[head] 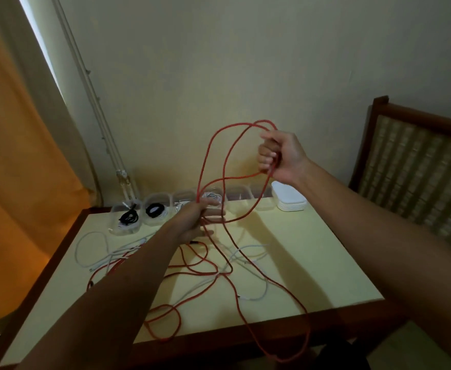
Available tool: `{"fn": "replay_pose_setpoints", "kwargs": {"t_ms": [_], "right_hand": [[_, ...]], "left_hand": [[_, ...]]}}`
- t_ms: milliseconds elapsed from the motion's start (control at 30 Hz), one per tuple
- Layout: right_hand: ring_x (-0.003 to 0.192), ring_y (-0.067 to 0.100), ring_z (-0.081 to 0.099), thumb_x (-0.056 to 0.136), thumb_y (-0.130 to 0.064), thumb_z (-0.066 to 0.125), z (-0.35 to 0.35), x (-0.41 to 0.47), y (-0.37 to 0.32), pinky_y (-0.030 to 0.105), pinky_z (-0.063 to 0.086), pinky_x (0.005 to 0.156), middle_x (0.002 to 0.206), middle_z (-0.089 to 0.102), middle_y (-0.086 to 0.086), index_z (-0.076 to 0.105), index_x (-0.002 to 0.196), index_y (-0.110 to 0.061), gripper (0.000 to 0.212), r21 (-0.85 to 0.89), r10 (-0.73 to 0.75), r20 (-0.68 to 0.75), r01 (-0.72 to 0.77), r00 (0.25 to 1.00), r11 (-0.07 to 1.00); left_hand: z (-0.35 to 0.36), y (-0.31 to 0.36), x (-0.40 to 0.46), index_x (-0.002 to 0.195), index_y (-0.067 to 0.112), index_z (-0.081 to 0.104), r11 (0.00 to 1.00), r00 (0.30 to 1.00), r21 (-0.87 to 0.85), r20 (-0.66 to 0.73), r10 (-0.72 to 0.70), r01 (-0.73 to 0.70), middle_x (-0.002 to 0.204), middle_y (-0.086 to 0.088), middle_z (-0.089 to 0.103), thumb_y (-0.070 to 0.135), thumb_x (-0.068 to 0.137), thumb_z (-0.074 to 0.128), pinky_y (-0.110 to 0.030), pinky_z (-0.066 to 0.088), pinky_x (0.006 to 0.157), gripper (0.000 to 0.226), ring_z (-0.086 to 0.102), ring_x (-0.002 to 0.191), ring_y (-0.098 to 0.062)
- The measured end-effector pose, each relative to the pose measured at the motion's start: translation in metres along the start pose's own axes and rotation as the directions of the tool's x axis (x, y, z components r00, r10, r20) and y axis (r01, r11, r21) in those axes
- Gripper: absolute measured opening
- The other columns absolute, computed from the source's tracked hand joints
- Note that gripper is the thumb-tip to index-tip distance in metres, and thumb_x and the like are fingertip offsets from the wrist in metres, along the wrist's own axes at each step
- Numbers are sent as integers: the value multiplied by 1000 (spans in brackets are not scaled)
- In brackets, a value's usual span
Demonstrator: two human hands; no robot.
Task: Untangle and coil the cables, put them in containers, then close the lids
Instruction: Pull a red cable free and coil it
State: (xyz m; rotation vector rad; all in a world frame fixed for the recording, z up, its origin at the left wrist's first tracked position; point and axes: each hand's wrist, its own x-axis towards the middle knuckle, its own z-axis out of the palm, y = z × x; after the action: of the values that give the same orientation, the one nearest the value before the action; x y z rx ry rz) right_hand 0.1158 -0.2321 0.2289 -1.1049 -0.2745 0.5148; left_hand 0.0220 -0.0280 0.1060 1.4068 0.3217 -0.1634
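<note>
Nearest the camera, we see one loop of the red cable [280, 284] hanging off the front edge of the table [325, 268] and a second small loop lying just inside that edge; we judge that a hard pull upward could whip this slack across the tabletop or snag it on the edge. On the table surface, tangled red strands cross the white cables [256, 252]; we cannot tell whether the red is one cable or two, and the white ones appear to number at least two. Should the red strand be drawn while still threaded through them, the knot would tighten and drag the white ones along. Our left hand [195, 222], low over the table, has its fingers curled round a red strand. Our right hand [277, 156], raised higher, is clenched round several red loops, a coil partly formed; loosening that fist would likely spill the loops. Along the far edge stands a row of clear containers [211, 201], about six countable, all unlidded: two at the left hold coiled black cables [129, 217], one near the middle seems to hold something white, and the rest are too blurred to judge. One stack of white lids [289, 200] sits at the row's right end.
</note>
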Motion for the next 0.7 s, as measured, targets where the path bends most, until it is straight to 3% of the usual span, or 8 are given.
{"fn": "replay_pose_setpoints", "kwargs": {"t_ms": [67,133,300,367,433,500,567,700], "right_hand": [[40,12,20,90,-17,50,-23,-2,18,22,21,41,43,19,-4,26,43,-25,54,-1,54,-122,-55,991,999],[36,10,21,94,-18,52,-41,-4,40,21,22,39,43,21,-6,31,50,-24,49,-32,118,-206,-128,971,991],[38,5,23,94,-11,63,-39,-21,86,19,39,46,66,56,1,65,92,-11,2,-257,145,-151,-181,978,949],[39,4,27,89,-7,69,-25,-22,98,19,44,52,88,68,4,66,113,-7,24,-317,175,-44,-180,984,931],[41,5,31,84,-6,75,-8,-16,103,21,47,55,76,65,-1,65,121,-10,38,-397,214,25,-187,977,899],[42,5,35,80,-10,79,12,-11,102,25,49,55,66,57,-2,70,113,-14,34,-494,239,50,-184,970,850],[42,6,44,85,-17,76,29,-8,96,25,47,50,78,67,9,71,96,-10,14,-588,202,98,-106,975,802],[42,9,45,101,-21,54,47,-4,78,23,42,46,65,65,9,63,80,-4,29,-578,131,135,-30,982,816]], "left_hand": [[-6,9,-2,92,18,57,984,1000,-179,-19,13,-16,62,1,53,28,101,41,-39,48,79,21,61,65,-16],[-4,23,-3,83,18,51,950,1000,-311,-20,21,-26,49,6,35,26,103,36,-25,40,54,27,39,44,-10],[9,67,-4,78,18,48,917,989,-373,-32,143,-145,41,8,26,20,101,35,-19,21,41,26,22,32,-5],[19,88,-6,76,19,47,888,981,-419,-54,186,-191,41,8,24,14,95,34,-20,17,41,24,19,32,-6],[31,108,-8,71,19,46,854,972,-464,-91,218,-235,45,8,22,10,91,34,-21,14,42,26,17,35,-6],[42,126,-13,68,20,44,820,962,-503,-118,247,-272,47,7,22,10,89,33,-19,12,40,26,15,35,-7],[49,138,-19,68,18,45,781,948,-543,-117,295,-309,47,6,25,10,81,34,-17,13,39,19,16,34,-8],[40,149,-27,85,10,53,725,912,-578,-86,402,-374,61,-6,45,24,81,38,-24,33,52,21,44,49,-19]]}}
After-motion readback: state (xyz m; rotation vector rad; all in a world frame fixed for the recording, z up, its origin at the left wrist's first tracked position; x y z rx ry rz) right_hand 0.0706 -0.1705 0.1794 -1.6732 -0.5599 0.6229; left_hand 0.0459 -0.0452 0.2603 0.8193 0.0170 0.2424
